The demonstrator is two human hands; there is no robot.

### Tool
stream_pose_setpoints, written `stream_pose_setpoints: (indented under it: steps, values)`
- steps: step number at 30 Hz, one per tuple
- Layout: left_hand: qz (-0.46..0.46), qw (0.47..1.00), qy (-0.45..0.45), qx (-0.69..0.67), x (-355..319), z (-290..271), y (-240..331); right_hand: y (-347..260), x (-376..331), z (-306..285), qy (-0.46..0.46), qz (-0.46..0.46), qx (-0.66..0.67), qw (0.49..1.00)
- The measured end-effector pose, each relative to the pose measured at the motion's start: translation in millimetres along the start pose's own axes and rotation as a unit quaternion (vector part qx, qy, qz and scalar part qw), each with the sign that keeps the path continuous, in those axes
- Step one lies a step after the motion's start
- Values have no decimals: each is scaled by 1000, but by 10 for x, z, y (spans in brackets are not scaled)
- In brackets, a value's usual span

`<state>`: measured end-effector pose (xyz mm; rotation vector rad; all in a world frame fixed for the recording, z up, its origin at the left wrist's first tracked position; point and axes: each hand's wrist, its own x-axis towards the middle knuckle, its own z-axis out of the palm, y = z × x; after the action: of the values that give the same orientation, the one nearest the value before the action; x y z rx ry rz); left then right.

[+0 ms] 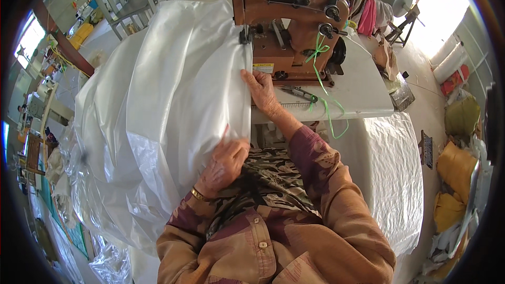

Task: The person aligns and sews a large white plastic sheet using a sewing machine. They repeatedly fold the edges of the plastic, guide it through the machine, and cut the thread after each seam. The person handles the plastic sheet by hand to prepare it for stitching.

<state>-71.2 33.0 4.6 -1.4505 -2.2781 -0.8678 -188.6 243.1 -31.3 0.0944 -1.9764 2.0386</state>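
Head view, one seated person at a sewing station, both hands on work.

Item: white translucent plastic sheeting (158,105), a large crumpled bulk spread over the person's left side and lap, its folded edge running up to the needle area of the brown industrial sewing machine (292,21).

Left hand (225,163): fingers closed on the sheeting's folded edge near the lap (a gold bracelet shows at the wrist).

Right hand (261,92): laid flat, fingers extended along the same edge just below the machine, pressing it against the white table (363,92); not clenched.

Also present: small snips (298,93) on the table just right of the right hand; green ribbon (321,81) hanging from the machine; a pink cloth (367,16) behind it; yellow sacks (455,168) on the floor at far right.
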Motion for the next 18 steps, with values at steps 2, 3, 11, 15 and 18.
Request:
stream_pose_setpoints:
  steps: [2,3,11,15,18]
  values:
    - [10,1000,7,22,161,4,-80,-116,-35,71,18,-15,20,1000]
    - [18,999,6,35,255,-13,-109,-196,-55,91,28,-15,18,999]
    - [25,992,95,83,803,30,-447,-273,-44,70,14,-34,-48,998]
    - [0,989,129,71,1082,58,-531,-368,-135,74,102,-75,-70,989]
    - [-13,984,162,67,1229,95,-554,-549,-183,-1,165,-228,-257,925]
